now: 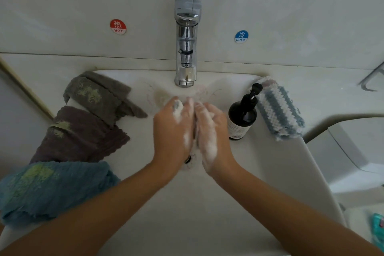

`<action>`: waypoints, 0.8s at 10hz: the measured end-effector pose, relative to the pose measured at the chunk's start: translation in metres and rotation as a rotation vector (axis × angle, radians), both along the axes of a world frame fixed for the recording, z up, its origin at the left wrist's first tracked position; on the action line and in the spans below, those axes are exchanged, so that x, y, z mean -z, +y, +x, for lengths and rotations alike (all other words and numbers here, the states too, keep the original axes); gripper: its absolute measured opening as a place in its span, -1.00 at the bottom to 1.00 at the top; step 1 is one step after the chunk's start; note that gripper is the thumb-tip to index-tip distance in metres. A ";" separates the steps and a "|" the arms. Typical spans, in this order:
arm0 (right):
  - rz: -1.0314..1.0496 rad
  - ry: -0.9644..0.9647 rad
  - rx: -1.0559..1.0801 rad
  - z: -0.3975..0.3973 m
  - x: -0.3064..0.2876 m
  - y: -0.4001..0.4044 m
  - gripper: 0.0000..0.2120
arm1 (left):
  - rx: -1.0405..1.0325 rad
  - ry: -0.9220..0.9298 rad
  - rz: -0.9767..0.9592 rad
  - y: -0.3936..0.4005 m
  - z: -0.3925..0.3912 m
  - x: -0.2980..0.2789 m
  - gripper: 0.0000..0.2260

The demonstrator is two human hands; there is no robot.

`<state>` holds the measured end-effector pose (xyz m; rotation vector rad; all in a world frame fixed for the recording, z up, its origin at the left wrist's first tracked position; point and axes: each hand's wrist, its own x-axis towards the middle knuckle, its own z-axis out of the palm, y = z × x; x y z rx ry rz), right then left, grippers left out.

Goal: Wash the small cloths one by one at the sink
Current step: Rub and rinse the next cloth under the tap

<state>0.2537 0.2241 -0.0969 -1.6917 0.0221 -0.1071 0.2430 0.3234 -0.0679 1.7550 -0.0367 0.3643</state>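
Both lathered hands, left hand point(173, 129) and right hand point(209, 131), press flat together with straight fingers, no grip on anything; the stained blue cloth point(49, 189) looks limp, best pinched at an edge.

Four cloths around the sink point(270, 172): grey cloth point(97, 93), brown cloth point(83, 135) and blue cloth point(52, 189) on the left, striped cloth point(278, 108) on the right. One tap point(186, 48), one soap bottle point(242, 114), two stickers, red sticker point(118, 26) and blue sticker point(241, 36). Two soapy hands, left hand point(173, 129) and right hand point(211, 131).
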 end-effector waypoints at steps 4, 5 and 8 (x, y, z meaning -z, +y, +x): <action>-0.017 0.044 -0.293 -0.017 -0.056 -0.016 -0.90 | -0.097 -0.142 0.299 0.051 0.029 -0.023 -0.89; 0.033 -0.020 -0.263 -0.018 -0.061 -0.017 -0.93 | -0.085 -0.232 0.357 0.055 0.028 -0.024 -0.92; 0.086 -0.141 0.016 -0.015 -0.061 -0.014 -0.82 | 0.134 -0.465 0.626 0.051 0.017 -0.019 -0.63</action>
